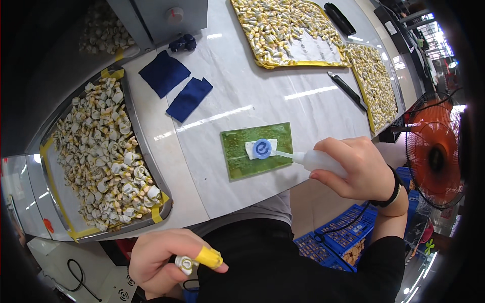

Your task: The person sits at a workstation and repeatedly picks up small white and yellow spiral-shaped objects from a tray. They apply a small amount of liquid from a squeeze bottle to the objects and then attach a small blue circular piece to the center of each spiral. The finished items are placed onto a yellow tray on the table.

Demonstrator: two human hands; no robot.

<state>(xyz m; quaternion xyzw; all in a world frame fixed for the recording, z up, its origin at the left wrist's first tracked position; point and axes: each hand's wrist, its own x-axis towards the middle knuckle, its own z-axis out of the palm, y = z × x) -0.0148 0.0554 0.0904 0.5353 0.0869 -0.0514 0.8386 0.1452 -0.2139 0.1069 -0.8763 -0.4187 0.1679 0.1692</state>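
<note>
My right hand [356, 169] squeezes a translucent white squeeze bottle [326, 162] with a thin nozzle. The nozzle's tip reaches a round blue ring-shaped piece [262, 149]. That piece lies over a white patch [250, 150] on a rectangular green board [237, 169] on the table. Lower left, away from the board, my left hand [166, 257] is closed on a small white figurine piece [186, 264], pinched between thumb and fingers. Yellow tape [209, 257] is wrapped round one of its fingers.
A tray [162, 209] heaped with small white-and-yellow pieces stands at left. More trays of small pieces [283, 35] lie at the back and right [374, 83]. Dark blue cloths [164, 73] and a utility knife [347, 91] rest on the table. An orange fan [434, 151] stands right, above blue crates [336, 235].
</note>
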